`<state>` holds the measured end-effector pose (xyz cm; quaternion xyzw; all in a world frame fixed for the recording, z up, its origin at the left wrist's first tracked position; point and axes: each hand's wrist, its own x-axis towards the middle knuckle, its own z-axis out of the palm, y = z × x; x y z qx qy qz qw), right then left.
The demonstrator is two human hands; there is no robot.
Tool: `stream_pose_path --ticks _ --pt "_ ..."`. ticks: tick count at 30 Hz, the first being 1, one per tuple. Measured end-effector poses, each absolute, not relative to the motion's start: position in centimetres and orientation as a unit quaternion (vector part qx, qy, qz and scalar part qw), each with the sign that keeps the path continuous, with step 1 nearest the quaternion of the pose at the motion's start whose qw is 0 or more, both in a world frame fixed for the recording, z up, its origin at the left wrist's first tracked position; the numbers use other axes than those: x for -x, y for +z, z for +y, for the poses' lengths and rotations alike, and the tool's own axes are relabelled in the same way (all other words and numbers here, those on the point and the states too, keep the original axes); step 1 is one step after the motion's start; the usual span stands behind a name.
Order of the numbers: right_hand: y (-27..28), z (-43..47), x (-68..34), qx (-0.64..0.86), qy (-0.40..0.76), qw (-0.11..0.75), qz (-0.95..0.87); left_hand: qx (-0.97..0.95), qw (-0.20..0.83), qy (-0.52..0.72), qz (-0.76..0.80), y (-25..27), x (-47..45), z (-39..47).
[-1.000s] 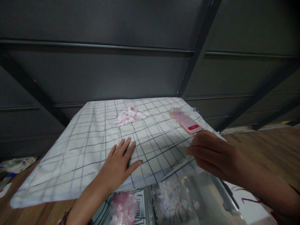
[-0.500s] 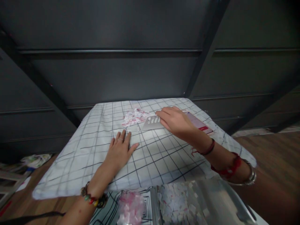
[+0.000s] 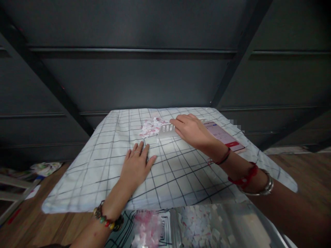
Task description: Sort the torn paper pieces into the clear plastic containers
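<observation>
My right hand (image 3: 192,131) grips a white slotted plastic plate (image 3: 165,131) by its top edge, with its lower edge standing on the checked cloth. Behind the plate's left end lies a loose heap of small white and pink paper scraps (image 3: 152,127); part of the heap is hidden by the plate. My left hand (image 3: 136,162) rests palm down on the cloth, fingers spread, just in front of the scraps and holding nothing.
The checked cloth (image 3: 103,165) covers the table. A tablet or phone with a lit screen (image 3: 223,136) lies beyond my right wrist. Nearest me are a clear bag of pink bits (image 3: 147,229) and a clear bin of paper scraps (image 3: 196,224). A dark panelled wall (image 3: 139,82) stands behind.
Against the cloth, my right hand has shifted the slotted plate slightly left, up to the scraps' right side. My left hand stays flat in place. The view has turned a little.
</observation>
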<state>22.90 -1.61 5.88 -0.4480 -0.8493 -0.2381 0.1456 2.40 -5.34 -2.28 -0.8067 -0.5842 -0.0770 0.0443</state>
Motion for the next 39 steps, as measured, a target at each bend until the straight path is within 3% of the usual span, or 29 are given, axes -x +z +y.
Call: stream_pose_path --ticks 10,18,28,39 --pt "6.7 -2.4 -23.2 0.474 -0.242 0.106 -0.840 0.804 0.023 -0.068 -0.590 -1.9 -2.5 -5.4" --pt "6.9 -3.6 -25.0 0.450 -0.279 0.145 -0.836 0.804 0.033 -0.081 -0.589 -2.0 -2.5 -5.5" --pt "6.0 -6.2 -27.1 0.379 -0.174 0.218 -0.882 0.807 0.035 -0.071 -0.585 -2.0 -2.3 -6.1" --pt "6.9 -8.6 -28.3 0.352 -0.085 0.209 -0.908 0.827 -0.006 -0.033 -0.561 -2.0 -1.9 -8.8"
